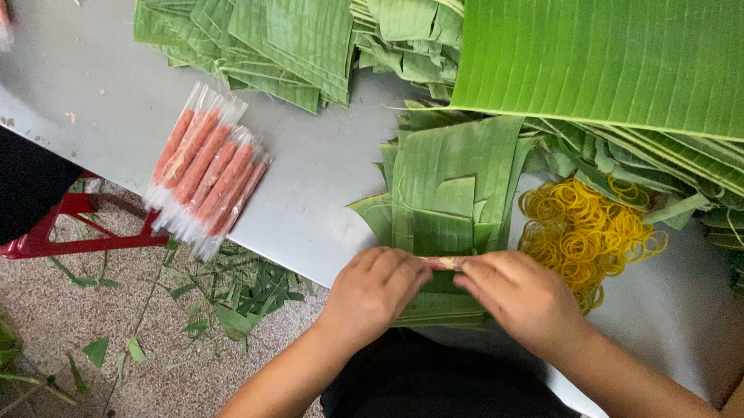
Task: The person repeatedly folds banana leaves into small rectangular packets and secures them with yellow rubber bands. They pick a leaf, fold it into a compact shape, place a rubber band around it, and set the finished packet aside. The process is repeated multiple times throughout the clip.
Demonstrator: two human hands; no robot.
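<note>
Pinching one pink sausage stick (441, 262), both hands' fingers (403, 272) press over one leaf stack (450, 212).

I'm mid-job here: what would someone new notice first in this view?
Probably the big bright banana leaf across the top right, above stacks of cut leaf pieces. Next, the heap of yellow rubber bands at right and the pink sausages in clear wrappers at left. At the table's near edge, left hand and right hand pinch a small pink stick.
</note>
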